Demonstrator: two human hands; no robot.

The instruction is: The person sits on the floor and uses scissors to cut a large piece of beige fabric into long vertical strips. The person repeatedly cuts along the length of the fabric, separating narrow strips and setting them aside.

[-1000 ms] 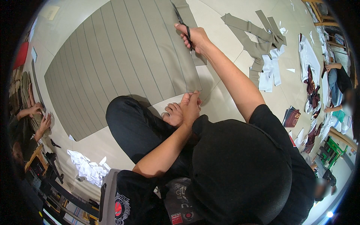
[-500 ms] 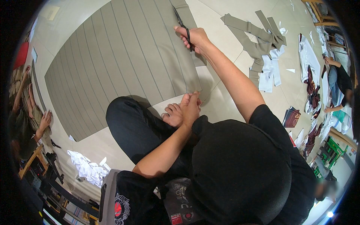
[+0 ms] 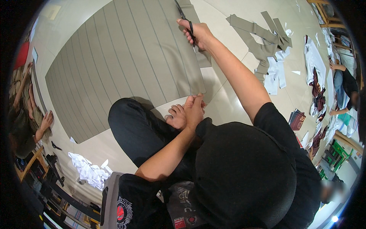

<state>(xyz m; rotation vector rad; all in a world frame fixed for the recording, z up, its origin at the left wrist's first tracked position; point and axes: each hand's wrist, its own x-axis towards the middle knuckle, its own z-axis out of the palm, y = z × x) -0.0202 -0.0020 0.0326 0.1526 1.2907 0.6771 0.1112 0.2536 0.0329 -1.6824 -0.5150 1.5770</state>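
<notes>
A large grey-green cloth (image 3: 114, 61) marked with dark parallel lines lies spread on the tiled floor. My right hand (image 3: 196, 35) is closed round the handles of black scissors (image 3: 182, 13), whose blades point away from me along the cloth near its right side. Between the scissors and the near corner, the right edge of the cloth is loose, with a strip beside it. My left hand (image 3: 195, 110) pinches the near right corner of the cloth, close to my bare foot (image 3: 176, 117).
Cut grey-green strips (image 3: 263, 36) and white pieces (image 3: 272, 72) lie to the right. Crumpled white scraps (image 3: 85, 170) sit at the lower left, near another pair of black scissors (image 3: 56, 145). Another person's hand (image 3: 45, 121) rests on the left; a further person (image 3: 345, 87) works at far right.
My right hand and the scissors have moved slightly farther away along the cloth. My left hand keeps its hold on the corner.
</notes>
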